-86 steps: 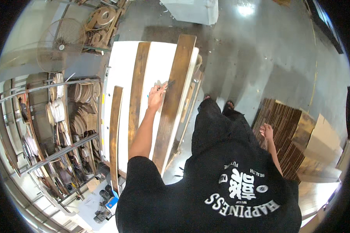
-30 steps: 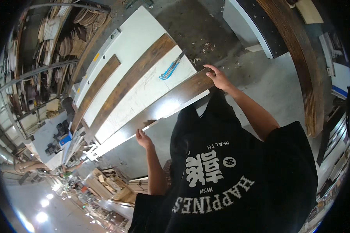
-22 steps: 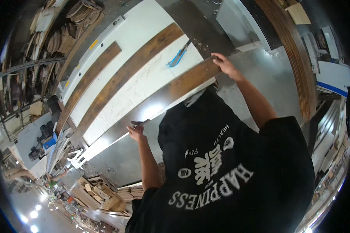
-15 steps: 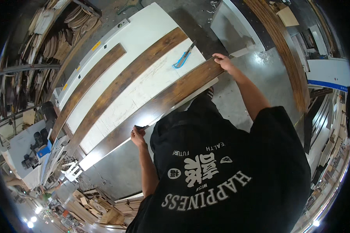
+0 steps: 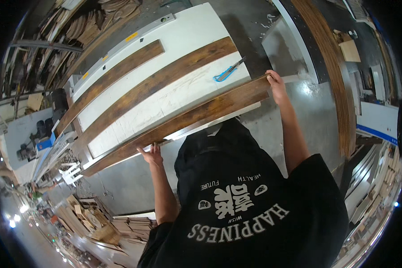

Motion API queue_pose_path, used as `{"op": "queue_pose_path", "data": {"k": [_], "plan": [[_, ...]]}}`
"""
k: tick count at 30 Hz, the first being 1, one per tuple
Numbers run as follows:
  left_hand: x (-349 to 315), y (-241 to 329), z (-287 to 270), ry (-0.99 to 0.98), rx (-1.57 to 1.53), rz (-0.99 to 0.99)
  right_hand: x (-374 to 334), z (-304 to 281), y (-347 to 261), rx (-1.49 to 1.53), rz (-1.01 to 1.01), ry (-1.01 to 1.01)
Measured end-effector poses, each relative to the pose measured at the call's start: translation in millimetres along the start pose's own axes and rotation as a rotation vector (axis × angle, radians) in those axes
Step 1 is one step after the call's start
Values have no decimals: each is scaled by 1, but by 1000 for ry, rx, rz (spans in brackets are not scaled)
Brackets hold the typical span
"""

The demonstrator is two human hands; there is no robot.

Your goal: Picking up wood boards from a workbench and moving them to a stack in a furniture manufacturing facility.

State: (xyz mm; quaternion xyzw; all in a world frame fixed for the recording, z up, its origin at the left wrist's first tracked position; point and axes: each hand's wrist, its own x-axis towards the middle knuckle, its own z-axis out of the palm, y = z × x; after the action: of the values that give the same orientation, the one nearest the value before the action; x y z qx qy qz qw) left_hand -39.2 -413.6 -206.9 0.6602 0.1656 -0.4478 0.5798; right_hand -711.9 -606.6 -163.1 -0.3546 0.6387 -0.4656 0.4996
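A long dark-brown wooden plank (image 5: 196, 111) lies along the near edge of a white-topped table (image 5: 192, 24), tilted up somewhat. My right hand (image 5: 278, 85) grips its right end, thumb on the near side. Farther left, my left hand (image 5: 152, 155) is at the plank's near edge, fingertips against it; whether anything small is in those fingers I cannot tell. Another brown strip (image 5: 260, 97) shows below the plank's right end. Beyond the plank, a blue utility knife (image 5: 228, 72) rests on the white top, its blade end pointing far right.
Two more brown planks, a middle one (image 5: 165, 78) and a shorter far one (image 5: 120, 71), lie on the table. A spirit level (image 5: 154, 24) lines the far edge. Stacked long boards (image 5: 332, 80) stand at right; wood offcuts (image 5: 91, 219) lie at lower left.
The near plank has tipped, showing a narrower face and uncovering the strip below. My left hand's fingers have spread along its edge. The view has shifted, moving the table rightward in the picture.
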Motion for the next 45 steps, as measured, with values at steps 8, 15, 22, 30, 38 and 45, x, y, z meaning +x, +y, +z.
{"op": "queue_pose_path", "data": {"k": [8, 15, 22, 30, 38, 45], "plan": [[-64, 24, 80, -197, 25, -64, -24, -3, -32, 195, -150, -18], [-136, 0, 62, -255, -215, -78, -40, -10, -83, 268, -232, -75], [-159, -5, 46, -258, -384, 153, -57, 2, -79, 200, -230, 41], [-74, -40, 22, -204, -291, 253, -68, -30, 20, 42, 2, 62], [-71, -52, 50, -82, -97, 124, -30, -75, 95, 95, 165, 158], [-42, -22, 22, -251, 484, -82, -10, -75, 98, -307, 62, 173]]}}
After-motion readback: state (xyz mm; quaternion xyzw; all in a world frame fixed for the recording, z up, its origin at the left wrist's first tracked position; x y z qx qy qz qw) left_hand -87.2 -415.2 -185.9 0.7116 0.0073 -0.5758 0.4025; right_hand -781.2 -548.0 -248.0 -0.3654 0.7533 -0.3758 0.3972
